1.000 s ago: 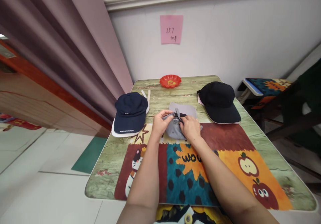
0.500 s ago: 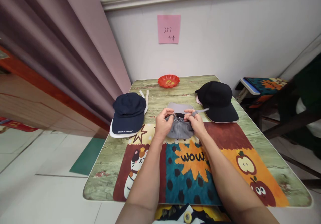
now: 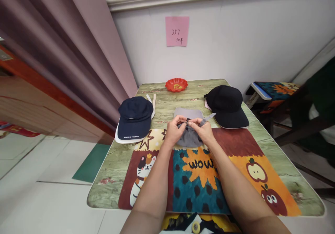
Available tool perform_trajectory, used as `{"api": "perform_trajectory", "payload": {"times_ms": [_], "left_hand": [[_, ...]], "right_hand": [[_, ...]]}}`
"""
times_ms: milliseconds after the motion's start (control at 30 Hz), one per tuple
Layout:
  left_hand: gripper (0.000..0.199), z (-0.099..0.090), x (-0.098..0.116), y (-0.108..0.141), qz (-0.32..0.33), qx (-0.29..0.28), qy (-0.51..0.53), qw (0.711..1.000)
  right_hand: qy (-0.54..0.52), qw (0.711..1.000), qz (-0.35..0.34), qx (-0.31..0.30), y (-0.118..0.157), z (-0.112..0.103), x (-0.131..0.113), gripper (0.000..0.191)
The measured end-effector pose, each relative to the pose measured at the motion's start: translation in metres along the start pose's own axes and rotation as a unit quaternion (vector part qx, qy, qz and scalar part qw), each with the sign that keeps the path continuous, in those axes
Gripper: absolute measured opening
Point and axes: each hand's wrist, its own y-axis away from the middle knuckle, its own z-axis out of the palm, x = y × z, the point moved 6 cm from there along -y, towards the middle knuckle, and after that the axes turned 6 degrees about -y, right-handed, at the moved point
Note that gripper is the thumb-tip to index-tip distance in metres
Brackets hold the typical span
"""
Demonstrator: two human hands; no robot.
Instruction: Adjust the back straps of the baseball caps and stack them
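A grey cap lies on the patterned mat, its brim pointing away from me and its back opening toward my fingers. My left hand pinches the left part of the cap's back strap. My right hand is closed on the right part, thumb and fingers close to those of my left. The loose end of the grey strap sticks out to the right past my right hand. My fingertips partly hide the strap's join, so I cannot make out the buckle.
A navy cap stacked on a white one sits at left, a black cap at right. A red scalloped dish stands at the back of the table. A curtain hangs at left; a pink note is on the wall.
My hands have come closer together over the back of the grey cap, with fingertips almost meeting. The loose strap end now tilts up more. The other caps have stayed put.
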Motion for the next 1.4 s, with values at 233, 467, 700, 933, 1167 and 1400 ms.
{"api": "perform_trajectory", "payload": {"times_ms": [233,467,700,933,1167,1400], "left_hand": [[0.012,0.003,0.014,0.006,0.075,0.010,-0.132,0.988],[0.019,0.008,0.027,0.009,0.171,-0.004,-0.246,0.954],[0.023,0.011,0.025,0.013,0.180,0.025,-0.312,0.933],[0.014,-0.018,0.020,0.005,0.108,0.137,-0.218,0.960],[0.019,-0.020,0.008,0.001,0.019,0.105,-0.059,0.993],[0.024,-0.022,0.001,-0.001,-0.023,0.105,0.006,0.994]], "right_hand": [[0.018,0.999,-0.027,-0.027,-0.001,-0.001,0.000,0.036],[-0.003,1.000,-0.008,-0.006,0.000,-0.005,0.002,0.036],[0.015,0.999,-0.026,-0.019,0.001,-0.002,-0.006,0.035],[0.340,0.936,-0.051,0.072,0.009,-0.017,-0.018,0.057],[0.334,0.939,-0.059,0.048,0.007,-0.016,-0.016,0.051],[0.540,0.839,-0.056,-0.040,0.009,0.001,-0.016,0.039]]}}
